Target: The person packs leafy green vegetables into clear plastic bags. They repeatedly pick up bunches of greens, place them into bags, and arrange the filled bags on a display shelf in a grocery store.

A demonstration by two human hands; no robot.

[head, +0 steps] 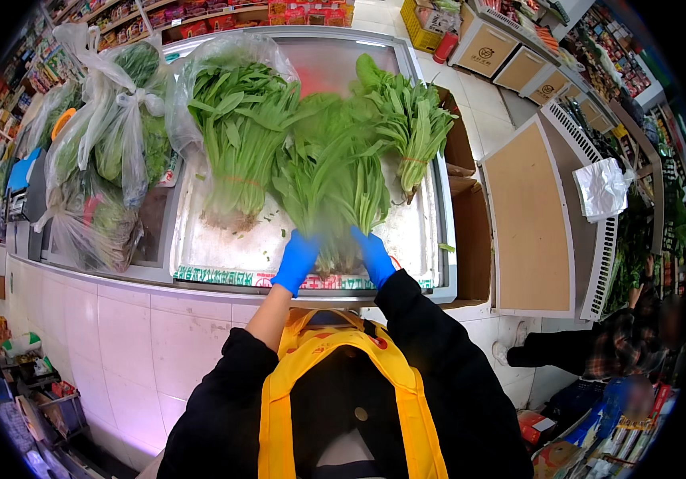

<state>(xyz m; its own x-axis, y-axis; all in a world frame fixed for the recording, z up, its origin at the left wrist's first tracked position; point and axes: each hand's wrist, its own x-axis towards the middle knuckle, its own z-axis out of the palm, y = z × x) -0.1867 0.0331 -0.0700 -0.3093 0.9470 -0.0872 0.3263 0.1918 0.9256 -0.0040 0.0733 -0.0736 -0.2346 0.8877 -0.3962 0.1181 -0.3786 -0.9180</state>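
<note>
Both my hands wear blue gloves and are at the stem ends of leafy greens (325, 161) in the middle of a white foam tray (247, 254). My left hand (296, 261) grips the stems from the left, and my right hand (377, 260) holds them from the right. A blurred patch partly hides the stems and my fingertips. To the left lies a larger bunch of long-leaf greens (241, 132), tied with a band, its roots toward me. A smaller banded bunch (414, 129) rests at the tray's right side.
Knotted clear plastic bags of vegetables (121, 132) are piled left of the tray on a glass-topped freezer (373, 51). Cardboard boxes (468, 239) stand along its right side. Beyond them is a display stand (528, 221) with a stack of plastic bags (601, 188). A person (618, 347) is at far right.
</note>
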